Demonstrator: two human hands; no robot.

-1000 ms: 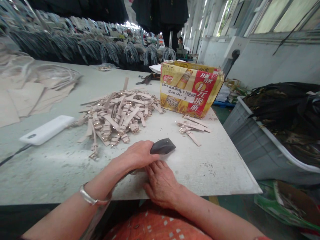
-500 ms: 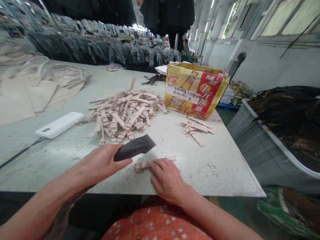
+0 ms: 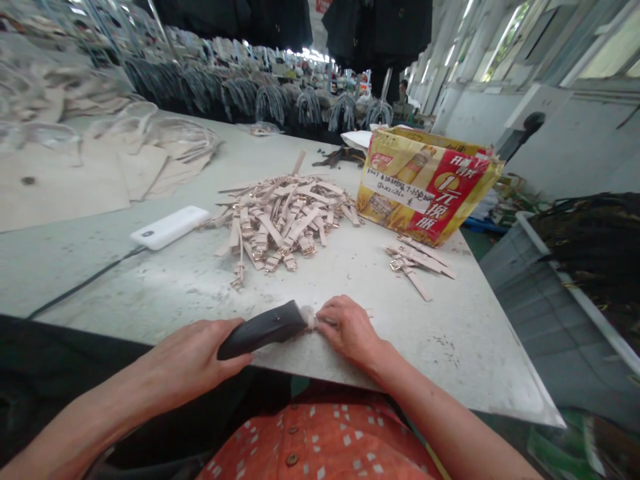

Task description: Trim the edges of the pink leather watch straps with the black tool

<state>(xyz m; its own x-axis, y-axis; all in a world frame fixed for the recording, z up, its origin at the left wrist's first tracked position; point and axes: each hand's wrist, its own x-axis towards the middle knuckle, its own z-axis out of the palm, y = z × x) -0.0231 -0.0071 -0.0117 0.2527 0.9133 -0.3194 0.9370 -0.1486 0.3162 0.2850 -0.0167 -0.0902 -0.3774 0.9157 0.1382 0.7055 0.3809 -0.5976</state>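
My left hand (image 3: 197, 350) is wrapped round a black hand-held tool (image 3: 263, 328), shaped like a hair clipper, pointing right. Its front end meets the buckle end of a short beige strap (image 3: 311, 321), which is blurred there. My right hand (image 3: 350, 330) pinches this strap at the front of the table; the fingers cover most of it. Beyond both hands lies a big heap of beige buckle straps (image 3: 287, 220). A smaller group of buckle straps (image 3: 415, 263) rests to the right, in front of a yellow and red carton (image 3: 425, 183).
A white power bank (image 3: 170, 227) with a black cable lies left on the table (image 3: 165, 287). Beige fabric pieces (image 3: 120, 167) cover the far left. Right of the table stands a grey bin (image 3: 540, 293) holding dark items. Black garments (image 3: 377, 30) hang behind.
The tool in my left hand has come down onto the strap's buckle end. My right hand has gone from resting on the strap to pinching it. The view has turned left.
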